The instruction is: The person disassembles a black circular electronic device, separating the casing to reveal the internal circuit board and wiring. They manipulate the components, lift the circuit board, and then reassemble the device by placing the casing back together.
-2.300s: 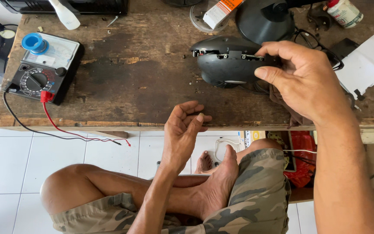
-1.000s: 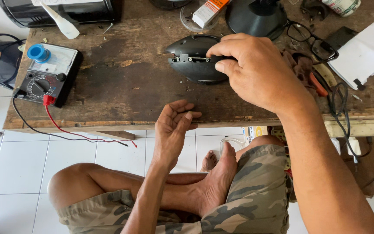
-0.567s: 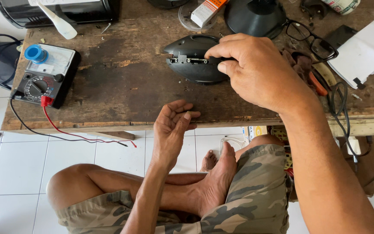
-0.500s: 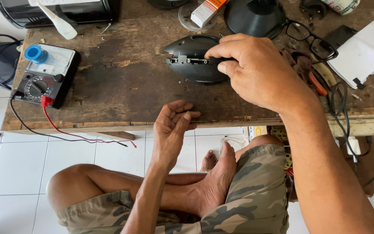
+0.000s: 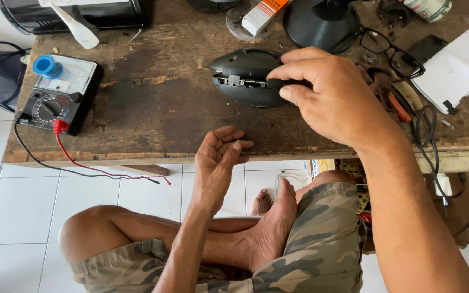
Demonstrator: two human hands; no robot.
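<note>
While seated cross-legged at the wooden bench (image 5: 153, 103): right hand (image 5: 329, 97) clamped on black oval casing (image 5: 245, 76) at bench middle; left hand (image 5: 221, 157) loosely curled, empty, against front edge.

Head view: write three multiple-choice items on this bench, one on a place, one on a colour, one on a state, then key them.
1. Where does the multimeter lie?
A. left end of the wooden table
B. on the floor
C. under the eyeglasses

2. What colour is the cap on the multimeter?
A. red
B. blue
C. yellow

3. What is the right hand doing?
A. hanging free
B. gripping the black oval casing
C. holding the eyeglasses

Key: 1 A, it sits at the table's left edge. 2 B, the cap is plainly blue. 3 B, its fingers close on the casing; the left hand is empty.
</note>
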